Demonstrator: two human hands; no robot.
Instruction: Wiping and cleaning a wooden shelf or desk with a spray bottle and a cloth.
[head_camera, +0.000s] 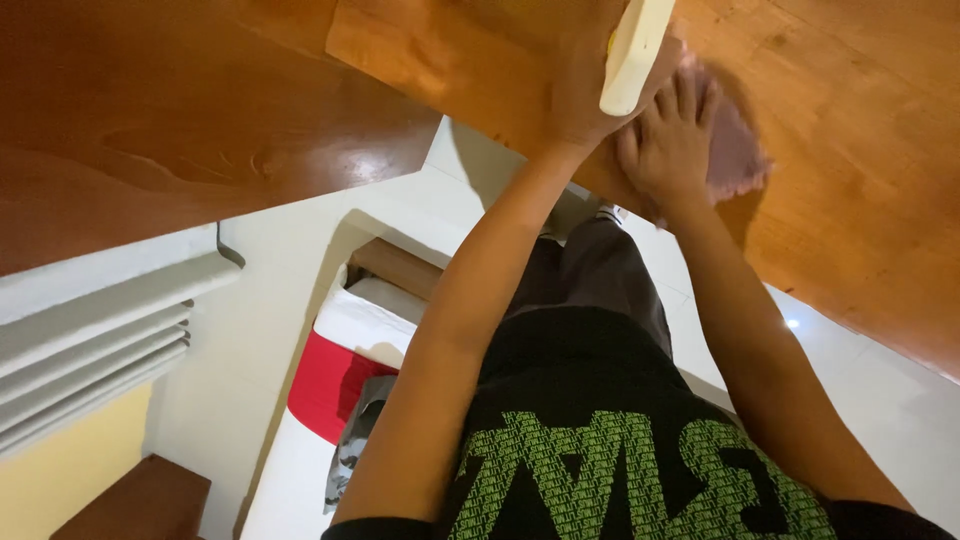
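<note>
1. Closest to the lens is the person's own dark shirt (620, 450) with green lettering across the chest, filling the lower middle of the view, and below it grey trousers (600, 270) running down toward the feet.
2. Both bare forearms stretch away from the shirt to a brown wooden surface (850, 150) that fills the upper part of the view.
3. Left hand (585, 85): it is closed round a pale cream, flat-sided container (635, 50), which stands out from the wood and runs off the top edge, so its upper end is out of sight. Its fingers are on the far side and cannot be made out one by one.
4. Right hand (670, 140): it lies flat and open, fingers spread and together pressing a pinkish cloth (735, 150) against the wood. The cloth shows past the fingertips and on the outer side of the palm; its edges are blurred.
5. The two hands sit just beside each other, the container touching or nearly touching the right hand's fingers.
6. Far below lie a white tiled floor (880, 400), a bed with white sheets (370, 320) and a red cover (330, 385), a crumpled grey garment (355, 440), and a wooden stair step (140, 500) at the lower left beside a yellow wall (70, 460).
</note>
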